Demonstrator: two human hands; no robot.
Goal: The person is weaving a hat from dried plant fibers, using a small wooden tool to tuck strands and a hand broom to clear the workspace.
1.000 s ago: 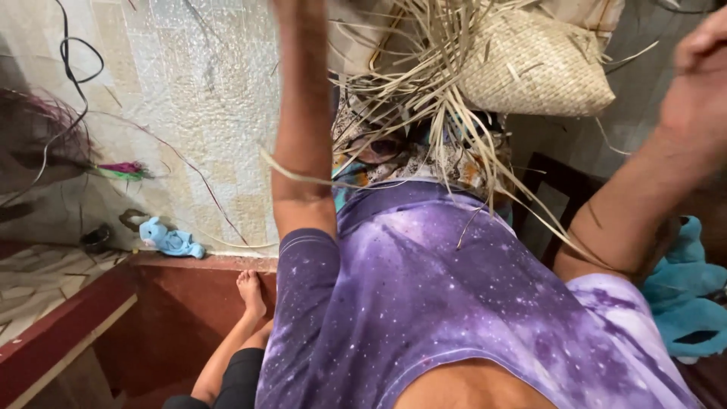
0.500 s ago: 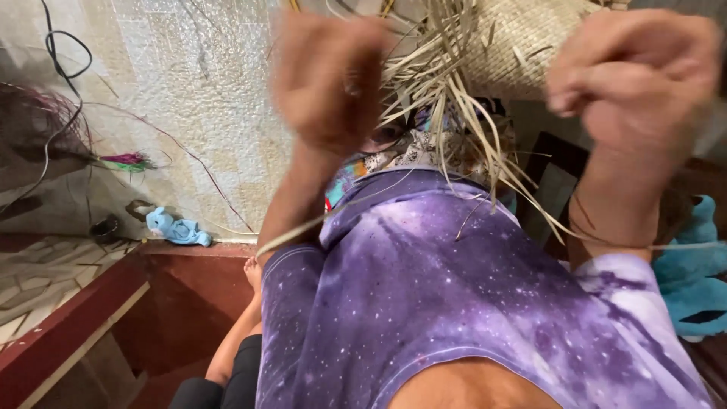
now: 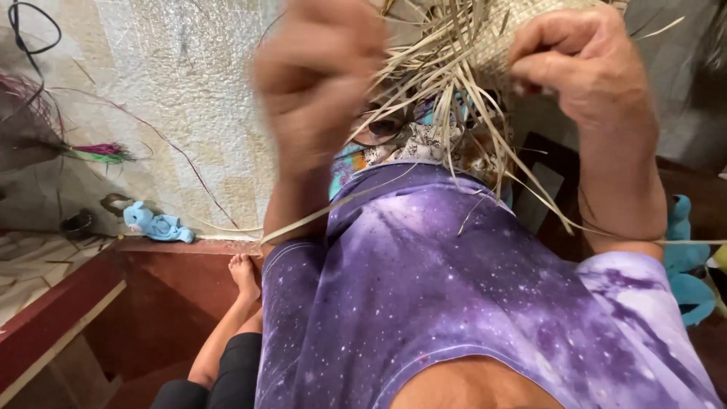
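A half-woven straw piece (image 3: 515, 30) with many loose pale strands (image 3: 454, 98) hangs at the top of the view, above my purple speckled shirt (image 3: 454, 288). My right hand (image 3: 591, 68) is closed on the woven edge at the upper right. My left hand (image 3: 322, 83) is blurred in front of the strands at the upper middle, its fingers curled on some of them. One long strand (image 3: 303, 223) runs down past my left forearm. My bare foot (image 3: 244, 274) rests on the reddish floor below.
A pale mat (image 3: 189, 91) covers the floor ahead. A small blue soft toy (image 3: 155, 224) lies at its edge, with coloured straw bundles (image 3: 98, 153) and a black cable (image 3: 34, 30) at the left. A red step edge (image 3: 53, 318) is at lower left. Blue cloth (image 3: 685, 265) lies at the right.
Both hands came down from raised arms and closed in on the straw piece. The camera tilted so the hands now fill the top of the view.
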